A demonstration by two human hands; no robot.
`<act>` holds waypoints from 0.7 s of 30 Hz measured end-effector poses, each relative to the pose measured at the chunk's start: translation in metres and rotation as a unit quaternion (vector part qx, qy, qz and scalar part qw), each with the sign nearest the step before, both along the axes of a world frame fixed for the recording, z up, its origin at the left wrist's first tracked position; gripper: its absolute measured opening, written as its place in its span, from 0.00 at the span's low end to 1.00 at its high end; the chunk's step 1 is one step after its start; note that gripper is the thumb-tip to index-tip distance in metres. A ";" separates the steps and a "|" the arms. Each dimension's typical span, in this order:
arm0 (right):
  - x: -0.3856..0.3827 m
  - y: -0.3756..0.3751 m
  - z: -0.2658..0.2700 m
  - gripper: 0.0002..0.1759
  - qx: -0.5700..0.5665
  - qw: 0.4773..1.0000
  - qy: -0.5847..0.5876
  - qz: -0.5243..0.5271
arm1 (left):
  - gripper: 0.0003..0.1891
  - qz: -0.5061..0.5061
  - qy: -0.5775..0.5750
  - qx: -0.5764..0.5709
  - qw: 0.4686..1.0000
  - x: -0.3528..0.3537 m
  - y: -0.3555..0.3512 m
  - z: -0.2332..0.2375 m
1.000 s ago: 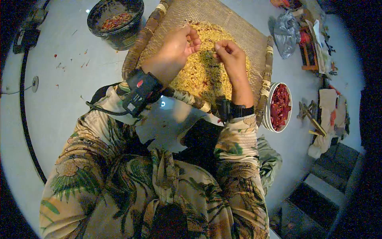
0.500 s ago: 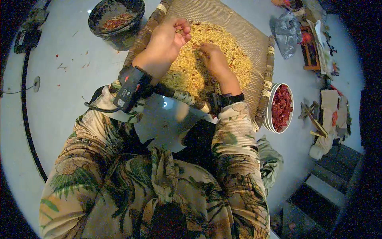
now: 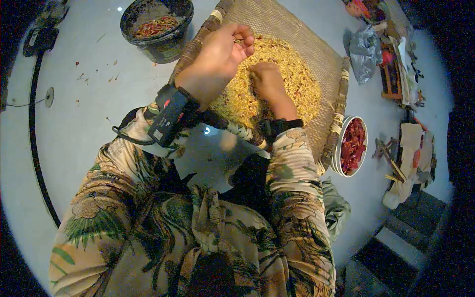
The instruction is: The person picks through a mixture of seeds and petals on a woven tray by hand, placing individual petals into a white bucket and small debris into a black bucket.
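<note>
We see the left hand [image 3: 220, 52] raised over the tray's [image 3: 277, 20] left side, fingers curled and thumb pressed to the fingertips on a small bit [image 3: 241, 41] we cannot make out. The right hand [image 3: 267, 79] lies knuckles-up in the seeds [image 3: 287, 59] heaped mid-tray. Its fingertips are buried, so we cannot tell its grip. We judge the seeds light, dry and loose, apt to spill between fingers. They are best taken by a gentle fingertip pinch. A bucket [image 3: 163, 42] stands on the floor [image 3: 99, 114] left of the tray, and a bowl [image 3: 338, 148] of red pieces right.
</note>
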State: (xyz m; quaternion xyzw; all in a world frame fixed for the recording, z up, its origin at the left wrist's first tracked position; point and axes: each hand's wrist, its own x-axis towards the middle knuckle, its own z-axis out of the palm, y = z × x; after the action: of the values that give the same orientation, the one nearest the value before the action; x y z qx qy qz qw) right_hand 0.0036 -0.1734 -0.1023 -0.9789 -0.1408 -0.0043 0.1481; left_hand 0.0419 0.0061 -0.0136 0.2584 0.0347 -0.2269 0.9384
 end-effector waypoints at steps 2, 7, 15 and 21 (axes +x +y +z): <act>-0.001 -0.007 0.000 0.09 0.123 0.989 -0.043 -0.063 | 0.05 0.010 -0.037 0.107 0.994 -0.014 0.003 0.022; 0.006 -0.035 0.007 0.10 0.352 0.917 -0.011 -0.188 | 0.07 -0.027 -0.111 0.076 0.991 -0.007 0.000 0.000; 0.001 -0.032 0.044 0.11 0.549 0.799 -0.008 -0.246 | 0.07 -0.113 0.009 -0.082 0.990 0.006 -0.027 -0.071; -0.010 0.001 0.088 0.11 0.526 0.838 -0.018 -0.143 | 0.14 -0.114 0.071 0.054 0.989 -0.033 -0.039 -0.032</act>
State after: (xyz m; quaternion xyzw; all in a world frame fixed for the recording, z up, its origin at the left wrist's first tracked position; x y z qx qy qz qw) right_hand -0.0068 -0.1721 -0.0147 -0.7625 0.0216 -0.1160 0.6362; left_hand 0.0089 -0.0330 -0.0451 0.2942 0.0840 -0.3477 0.8863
